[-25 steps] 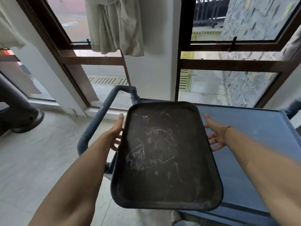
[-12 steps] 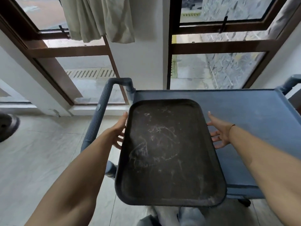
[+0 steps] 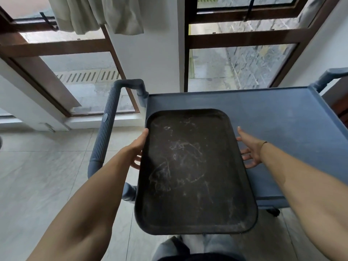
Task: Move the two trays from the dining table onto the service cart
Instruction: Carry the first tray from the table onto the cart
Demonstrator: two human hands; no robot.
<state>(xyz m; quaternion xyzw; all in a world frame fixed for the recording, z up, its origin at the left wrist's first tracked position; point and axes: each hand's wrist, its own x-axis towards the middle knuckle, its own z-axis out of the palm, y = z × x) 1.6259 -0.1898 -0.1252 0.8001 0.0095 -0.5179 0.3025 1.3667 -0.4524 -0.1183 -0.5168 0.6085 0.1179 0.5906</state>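
I hold a dark, scratched rectangular tray (image 3: 192,170) by its two long sides. My left hand (image 3: 137,147) grips the left rim and my right hand (image 3: 249,147) grips the right rim, fingers tucked under it. The tray's far half hangs over the left part of the blue service cart's top shelf (image 3: 282,125); its near half sticks out past the cart's front edge toward me. Whether the tray touches the shelf cannot be told. No second tray and no dining table are in view.
The cart's ribbed blue push handle (image 3: 106,125) stands just left of the tray, with another handle (image 3: 331,74) at the far right. Behind the cart are brown-framed windows (image 3: 243,38), a white wall column and a hanging curtain (image 3: 98,14). Pale tiled floor (image 3: 37,176) lies to the left.
The cart has come closer and lower in view, showing more of its top shelf. The tray, still held by both hands, now reaches farther over the shelf.
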